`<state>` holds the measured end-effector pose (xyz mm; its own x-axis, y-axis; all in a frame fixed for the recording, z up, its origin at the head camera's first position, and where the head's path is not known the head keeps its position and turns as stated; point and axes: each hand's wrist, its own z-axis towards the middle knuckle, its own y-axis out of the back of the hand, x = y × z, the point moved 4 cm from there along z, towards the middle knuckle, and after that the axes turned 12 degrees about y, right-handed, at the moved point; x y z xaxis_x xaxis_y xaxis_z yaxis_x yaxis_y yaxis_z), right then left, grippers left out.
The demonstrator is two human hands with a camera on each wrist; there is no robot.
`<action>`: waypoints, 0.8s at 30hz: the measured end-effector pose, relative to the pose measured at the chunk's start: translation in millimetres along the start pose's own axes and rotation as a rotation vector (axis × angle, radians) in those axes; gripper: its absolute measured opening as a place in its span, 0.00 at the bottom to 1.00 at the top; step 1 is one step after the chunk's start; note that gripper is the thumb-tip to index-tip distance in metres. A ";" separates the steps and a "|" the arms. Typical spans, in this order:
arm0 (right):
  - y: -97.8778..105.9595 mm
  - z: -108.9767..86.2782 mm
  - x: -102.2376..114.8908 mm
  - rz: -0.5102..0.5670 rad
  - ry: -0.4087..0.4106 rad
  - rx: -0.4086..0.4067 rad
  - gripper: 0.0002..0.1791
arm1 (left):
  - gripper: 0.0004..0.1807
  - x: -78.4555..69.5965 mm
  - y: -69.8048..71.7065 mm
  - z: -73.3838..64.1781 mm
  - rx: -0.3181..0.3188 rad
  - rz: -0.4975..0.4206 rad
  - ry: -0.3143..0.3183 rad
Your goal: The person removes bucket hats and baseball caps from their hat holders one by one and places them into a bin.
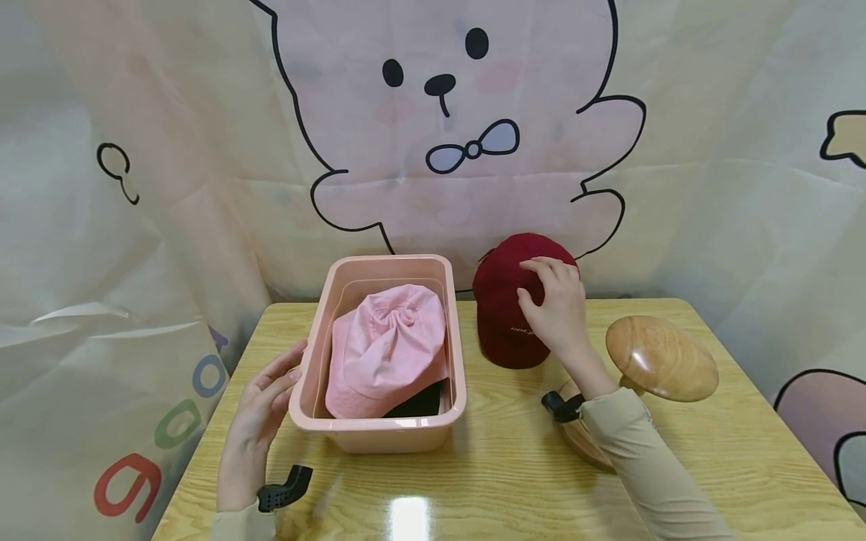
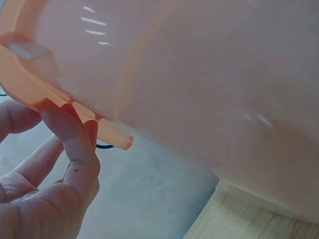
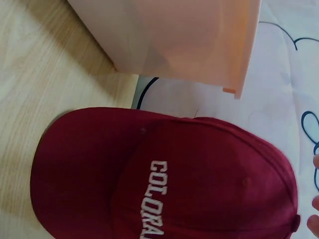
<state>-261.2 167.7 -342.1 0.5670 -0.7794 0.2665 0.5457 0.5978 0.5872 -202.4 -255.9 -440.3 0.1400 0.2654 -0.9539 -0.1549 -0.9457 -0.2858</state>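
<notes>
A pink plastic bin (image 1: 381, 424) stands on the table, holding a pink cap (image 1: 399, 330) and something black (image 1: 418, 402), mostly hidden beneath the cap. My left hand (image 1: 260, 409) is at the bin's left side; in the left wrist view its fingertips touch the underside of the rim (image 2: 112, 134). Right of the bin is a dark red cap (image 3: 199, 164) with white lettering, its brim toward me. Over this cap's crown hovers my right hand (image 1: 555, 308), thumb and fingers spread apart. The right wrist view shows only fingertips (image 3: 314, 224) at its edge, beside the crown.
A wooden stand with a rounded, mushroom-like top (image 1: 663, 357) is at the right, its round base (image 1: 582, 436) partly behind my right forearm. The wooden table (image 1: 501, 481) ends at a printed cloth backdrop (image 1: 460, 203) just behind the bin and red cap.
</notes>
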 end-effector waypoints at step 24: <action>-4.5 -5.0 -23.5 -0.029 -0.195 0.008 0.24 | 0.22 0.2 -0.6 -1.2 -0.016 0.005 0.000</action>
<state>-273.9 184.2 -354.9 0.4200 -0.8185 0.3920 0.5549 0.5734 0.6027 -201.2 -255.5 -440.2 0.1390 0.2609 -0.9553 -0.1403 -0.9498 -0.2798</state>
